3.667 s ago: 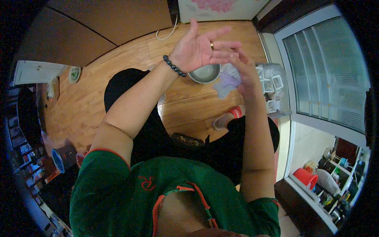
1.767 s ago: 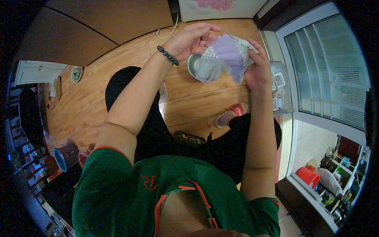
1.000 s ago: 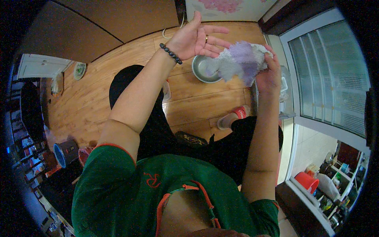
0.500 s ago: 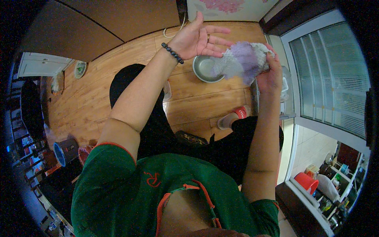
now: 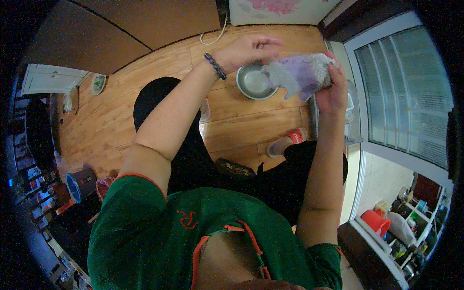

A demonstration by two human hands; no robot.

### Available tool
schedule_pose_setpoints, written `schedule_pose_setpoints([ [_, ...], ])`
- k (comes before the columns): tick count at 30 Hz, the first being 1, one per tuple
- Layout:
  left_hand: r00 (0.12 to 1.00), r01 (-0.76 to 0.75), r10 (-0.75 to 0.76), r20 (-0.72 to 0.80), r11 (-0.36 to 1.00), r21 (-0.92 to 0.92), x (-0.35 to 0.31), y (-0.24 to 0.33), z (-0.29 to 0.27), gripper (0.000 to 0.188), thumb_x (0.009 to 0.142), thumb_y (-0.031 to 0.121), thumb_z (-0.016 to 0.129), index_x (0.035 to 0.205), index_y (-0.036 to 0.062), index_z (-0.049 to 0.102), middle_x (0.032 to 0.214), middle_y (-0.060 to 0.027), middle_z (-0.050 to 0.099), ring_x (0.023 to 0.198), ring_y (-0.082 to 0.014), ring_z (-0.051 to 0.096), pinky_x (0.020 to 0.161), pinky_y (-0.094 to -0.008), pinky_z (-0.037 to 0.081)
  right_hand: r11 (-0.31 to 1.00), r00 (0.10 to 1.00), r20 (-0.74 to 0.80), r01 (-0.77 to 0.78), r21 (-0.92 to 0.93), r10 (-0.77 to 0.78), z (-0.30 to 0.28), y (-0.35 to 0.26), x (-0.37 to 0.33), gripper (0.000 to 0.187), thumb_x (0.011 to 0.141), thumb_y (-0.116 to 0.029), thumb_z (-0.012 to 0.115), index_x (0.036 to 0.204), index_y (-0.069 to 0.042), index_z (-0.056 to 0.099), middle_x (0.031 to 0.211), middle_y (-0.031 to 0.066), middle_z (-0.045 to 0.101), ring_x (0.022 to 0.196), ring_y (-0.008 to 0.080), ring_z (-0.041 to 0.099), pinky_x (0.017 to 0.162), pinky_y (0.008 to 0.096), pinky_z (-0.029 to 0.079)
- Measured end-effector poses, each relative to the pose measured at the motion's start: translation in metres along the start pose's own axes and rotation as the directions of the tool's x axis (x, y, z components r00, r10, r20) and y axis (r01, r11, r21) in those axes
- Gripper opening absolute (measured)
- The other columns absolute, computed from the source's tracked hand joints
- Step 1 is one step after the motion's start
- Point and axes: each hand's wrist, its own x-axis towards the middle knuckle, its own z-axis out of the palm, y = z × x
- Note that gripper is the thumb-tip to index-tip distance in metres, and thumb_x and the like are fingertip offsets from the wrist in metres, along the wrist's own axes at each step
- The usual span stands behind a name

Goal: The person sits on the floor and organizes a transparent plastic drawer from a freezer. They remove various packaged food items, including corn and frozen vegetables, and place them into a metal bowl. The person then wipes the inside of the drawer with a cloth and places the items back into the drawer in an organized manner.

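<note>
A crumpled white and purple cloth [image 5: 302, 72] hangs stretched sideways above the floor, its lower edge ragged. My right hand [image 5: 333, 89] grips its right end, the fingers wrapped round the fabric. Beside the cloth's left end is my left hand [image 5: 249, 50], with a dark beaded bracelet at the wrist. Its fingers point to the right, partly bent with gaps between them, slightly blurred. Whether they touch the cloth I cannot tell. Under and behind the cloth stands a round metal basin [image 5: 253, 87] on the floor, its right side partly hidden.
Wooden floor [image 5: 241, 125] spreads around my legs. A white cable [image 5: 215, 37] lies by the brown cabinet [image 5: 169, 21]. A glazed sliding door [image 5: 406, 96] stands on the right, a red tub [image 5: 374, 223] beyond it. A plate with greens [image 5: 98, 84] and a bin [image 5: 81, 186] are on the left.
My left hand has turned from palm up with spread fingers and moved slightly down, fingers now partly bent. The cloth has stretched flatter; my right hand still holds it.
</note>
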Motion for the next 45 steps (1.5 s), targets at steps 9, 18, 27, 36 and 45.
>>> schedule_pose_setpoints([
  [9,0.816,0.123,0.407,-0.411,0.572,0.811,0.021,-0.077,0.005,0.017,0.074,0.015,0.06,0.086,0.0024,0.06,0.082,-0.0176,0.058,0.078,-0.0341,0.056,0.071,-0.04,0.047,0.692,0.949,0.308,0.18,-0.699,0.065,0.071,0.028,-0.038,0.029,0.085,-0.007,0.052,0.113,-0.007,0.057,0.107,0.0104,0.061,0.099,0.0244,0.057,0.088,0.0355,0.045],
  [18,0.778,-0.195,0.59,0.215,-0.099,0.976,0.014,0.011,0.012,0.013,0.072,0.015,0.058,0.08,0.0052,0.061,0.086,-0.0147,0.059,0.082,-0.0297,0.058,0.072,-0.0384,0.047,0.503,0.832,0.555,0.477,-0.721,0.008,0.083,0.05,-0.068,0.028,0.082,-0.01,0.058,0.11,-0.009,0.059,0.106,0.0119,0.062,0.101,0.0293,0.058,0.089,0.034,0.045],
  [27,0.748,-0.245,0.629,0.214,-0.037,0.969,0.0,0.034,0.026,0.019,0.074,0.018,0.056,0.089,0.0057,0.061,0.091,-0.011,0.061,0.087,-0.0262,0.058,0.075,-0.0355,0.046,0.735,0.993,0.015,0.095,-0.671,-0.114,0.054,0.034,-0.038,0.013,0.084,-0.001,0.056,0.096,0.0,0.06,0.087,0.0049,0.06,0.077,0.0092,0.057,0.072,0.0209,0.045],
  [36,0.699,-0.288,0.692,0.179,0.044,0.957,-0.007,0.038,0.031,0.026,0.077,0.021,0.055,0.098,0.0061,0.06,0.097,-0.0073,0.062,0.093,-0.0227,0.057,0.079,-0.0326,0.045,0.35,0.922,0.323,0.381,-0.856,-0.215,0.071,0.046,-0.036,0.015,0.073,-0.006,0.065,0.088,-0.008,0.062,0.076,0.0047,0.054,0.066,0.0167,0.054,0.058,0.0274,0.044],
  [45,0.748,-0.199,0.639,0.179,-0.042,0.979,-0.007,0.047,0.038,0.023,0.071,0.021,0.057,0.089,0.0083,0.062,0.091,-0.0072,0.061,0.086,-0.0238,0.059,0.069,-0.0346,0.048,0.301,0.874,0.397,0.472,-0.829,-0.279,0.073,0.054,-0.041,0.011,0.069,-0.002,0.064,0.075,-0.005,0.056,0.072,0.0072,0.054,0.063,0.0197,0.055,0.056,0.0297,0.045],
])
